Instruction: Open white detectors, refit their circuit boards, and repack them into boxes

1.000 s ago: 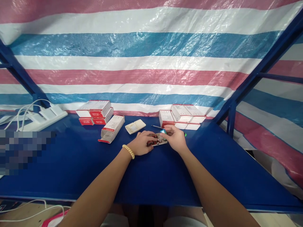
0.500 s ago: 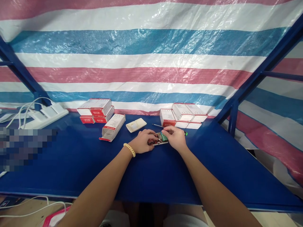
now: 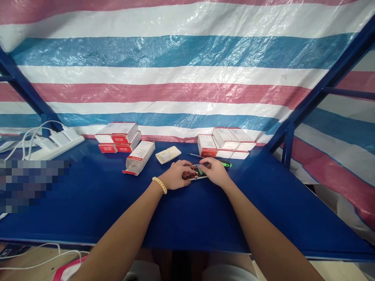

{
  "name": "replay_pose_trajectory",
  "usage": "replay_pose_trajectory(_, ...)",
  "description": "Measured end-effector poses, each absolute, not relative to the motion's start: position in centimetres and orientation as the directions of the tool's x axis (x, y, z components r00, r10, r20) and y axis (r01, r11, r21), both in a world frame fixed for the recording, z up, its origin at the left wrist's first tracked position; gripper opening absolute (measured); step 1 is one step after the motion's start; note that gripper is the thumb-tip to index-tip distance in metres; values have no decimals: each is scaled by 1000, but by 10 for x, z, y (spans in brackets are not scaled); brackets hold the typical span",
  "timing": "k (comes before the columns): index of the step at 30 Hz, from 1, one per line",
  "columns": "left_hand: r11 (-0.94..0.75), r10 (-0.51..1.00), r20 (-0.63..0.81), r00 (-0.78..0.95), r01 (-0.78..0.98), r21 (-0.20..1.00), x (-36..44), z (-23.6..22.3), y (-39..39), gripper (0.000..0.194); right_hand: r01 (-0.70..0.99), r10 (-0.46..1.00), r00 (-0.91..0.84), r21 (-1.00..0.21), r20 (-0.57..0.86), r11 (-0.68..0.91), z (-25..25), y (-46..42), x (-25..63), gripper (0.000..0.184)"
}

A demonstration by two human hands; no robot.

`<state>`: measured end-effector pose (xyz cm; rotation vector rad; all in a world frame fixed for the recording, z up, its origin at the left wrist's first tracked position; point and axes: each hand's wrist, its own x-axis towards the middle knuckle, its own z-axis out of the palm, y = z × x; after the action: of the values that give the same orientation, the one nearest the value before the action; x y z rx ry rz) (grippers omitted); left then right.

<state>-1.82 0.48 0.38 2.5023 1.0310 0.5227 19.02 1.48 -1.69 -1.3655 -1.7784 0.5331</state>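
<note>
An opened detector (image 3: 194, 176) lies on the blue table, its white shell facing up with a reddish circuit board inside. My left hand (image 3: 178, 174) is closed around its left end, thumb lying over the board. At the other end, my right hand (image 3: 216, 171) has its fingers closed on a green block battery (image 3: 200, 170), which sits low inside the shell; the fingers partly cover it. Behind the right hand lies a screwdriver (image 3: 226, 164) with a green and black handle. A white cover (image 3: 168, 155) rests on the table beyond the left hand.
An opened white-and-red box (image 3: 140, 157) lies left of the cover. Stacked closed boxes stand at the back left (image 3: 118, 134) and back right (image 3: 227, 142). A white power strip (image 3: 58, 144) with plugs and cables is at far left. Blue frame posts (image 3: 288, 144) flank the table.
My right hand has lowered the battery, which tilted up before, down into the shell. More of the screwdriver handle shows now. My left hand has stayed in place.
</note>
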Motion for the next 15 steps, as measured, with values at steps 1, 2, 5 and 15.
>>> replay_pose_trajectory(1, -662, 720, 192, 666, 579, 476, -19, 4, 5, 39, 584, 937, -89, -745, 338, 324, -16, 14, 190, 22)
replay_pose_trajectory(2, -666, 716, 192, 671, 575, 475, -19, 4, 5, 39, 579, 937, -103, -746, 333, 329, -15, 13, 190, 26)
replay_pose_trajectory(5, -668, 712, 193, 675, 566, 484, -20, 3, 5, 40, 584, 911, -250, -700, 327, 411, -10, 9, 191, 26)
replay_pose_trajectory(15, -649, 718, 184, 671, 551, 524, -23, 3, 7, 40, 623, 906, -308, -659, 290, 423, -8, 7, 195, 31)
